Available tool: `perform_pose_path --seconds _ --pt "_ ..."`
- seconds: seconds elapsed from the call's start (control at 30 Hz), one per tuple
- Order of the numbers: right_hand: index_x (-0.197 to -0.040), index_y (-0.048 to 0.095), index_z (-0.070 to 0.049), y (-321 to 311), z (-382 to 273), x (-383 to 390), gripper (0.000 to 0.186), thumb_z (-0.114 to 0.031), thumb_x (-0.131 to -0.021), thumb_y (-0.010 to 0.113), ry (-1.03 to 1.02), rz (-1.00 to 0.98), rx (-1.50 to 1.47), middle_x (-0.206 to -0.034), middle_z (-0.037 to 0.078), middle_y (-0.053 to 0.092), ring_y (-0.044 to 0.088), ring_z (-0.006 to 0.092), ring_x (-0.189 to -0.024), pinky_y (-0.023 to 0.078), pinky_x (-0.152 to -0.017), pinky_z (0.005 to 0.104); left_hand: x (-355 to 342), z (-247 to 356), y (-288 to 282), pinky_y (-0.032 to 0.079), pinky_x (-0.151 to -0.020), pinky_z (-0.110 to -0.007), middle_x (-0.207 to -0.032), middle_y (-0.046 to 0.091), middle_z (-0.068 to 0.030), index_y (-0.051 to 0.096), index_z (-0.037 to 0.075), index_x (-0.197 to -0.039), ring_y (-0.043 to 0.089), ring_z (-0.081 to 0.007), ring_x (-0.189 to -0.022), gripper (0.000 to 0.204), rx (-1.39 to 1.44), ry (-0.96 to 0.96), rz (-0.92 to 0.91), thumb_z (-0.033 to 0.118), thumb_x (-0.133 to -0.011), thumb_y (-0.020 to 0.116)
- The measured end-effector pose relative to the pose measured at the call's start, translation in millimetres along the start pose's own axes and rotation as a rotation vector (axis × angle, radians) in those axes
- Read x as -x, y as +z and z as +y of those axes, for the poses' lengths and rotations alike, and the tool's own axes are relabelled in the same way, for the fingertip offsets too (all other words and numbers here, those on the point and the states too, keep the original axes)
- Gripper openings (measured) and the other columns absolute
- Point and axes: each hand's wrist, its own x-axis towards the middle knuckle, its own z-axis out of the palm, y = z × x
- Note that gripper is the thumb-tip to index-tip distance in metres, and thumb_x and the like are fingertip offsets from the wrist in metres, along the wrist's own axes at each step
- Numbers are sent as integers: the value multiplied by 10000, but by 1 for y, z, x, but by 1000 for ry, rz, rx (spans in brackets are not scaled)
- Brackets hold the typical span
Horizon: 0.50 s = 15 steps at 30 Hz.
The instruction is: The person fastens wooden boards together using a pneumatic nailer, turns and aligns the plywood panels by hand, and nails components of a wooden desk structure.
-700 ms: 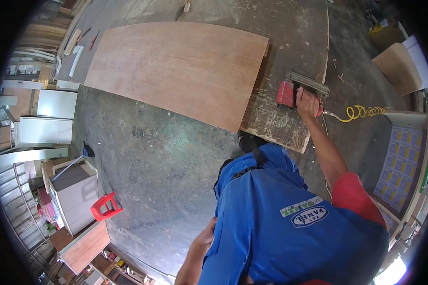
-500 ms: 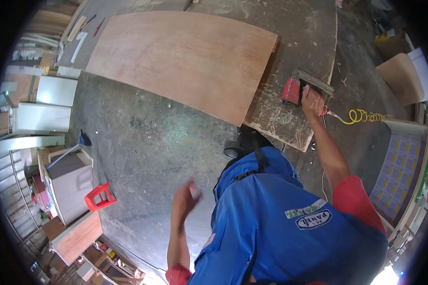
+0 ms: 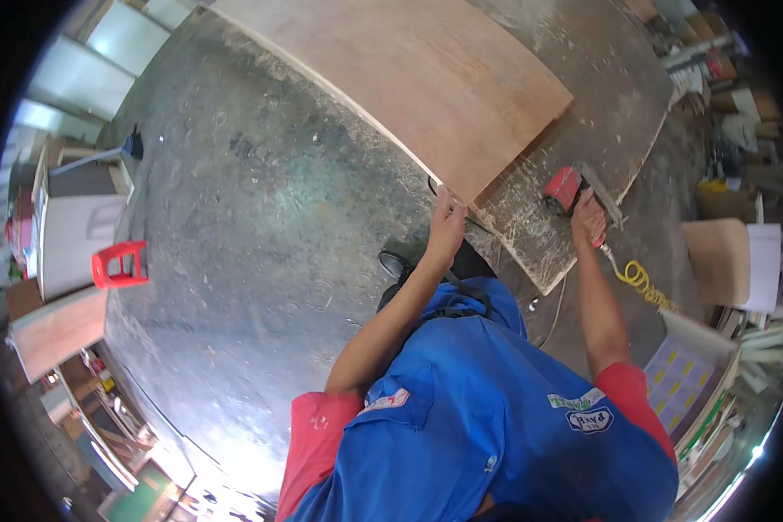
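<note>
My right hand (image 3: 588,217) is closed round the handle of a red nail gun (image 3: 564,186), held over the worn wooden board at right. A yellow coiled air hose (image 3: 642,280) runs from the tool's rear end. With its fingers closed, my left hand (image 3: 446,228) grips the near corner of a large reddish-brown plywood panel (image 3: 461,96). The underside of that corner is hidden. The panel lies over part of the scuffed board (image 3: 531,235), stretching away to the upper left.
A red plastic stool (image 3: 120,264) stands on the concrete floor at left, beside a pale cabinet (image 3: 80,228). Light-coloured panels (image 3: 129,36) line the upper left. Curved brown and white boards (image 3: 718,261) stand at right, and a thin cable (image 3: 555,317) lies near my legs.
My left hand has moved up and right from the open floor to the panel's near corner and taken hold of it. The view has turned. The nail gun stays in my right hand.
</note>
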Motion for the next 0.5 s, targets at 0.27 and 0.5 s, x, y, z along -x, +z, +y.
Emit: perform_pose_path --seconds 0.27,0.5 --pt "-1102 617 -40 -13 12 -1 483 -432 -988 358 -43 -172 -51 -1050 261 622 578 457 -972 463 -811 500 -1 14 10 341 -996 -267 -1282 552 -98 435 3 -1383 492 -182 -1167 535 -103 -241 11 67 -853 463" --pt "-1442 327 -55 -47 34 1 613 -116 -865 524 -669 -398 -346 -1229 237 573 571 392 -1091 421 -941 460 2 -2 13 409 -862 -265 -1005 643 -46 576 35 -1283 549 -135 -962 433 -29 -245 64 110 -866 486"
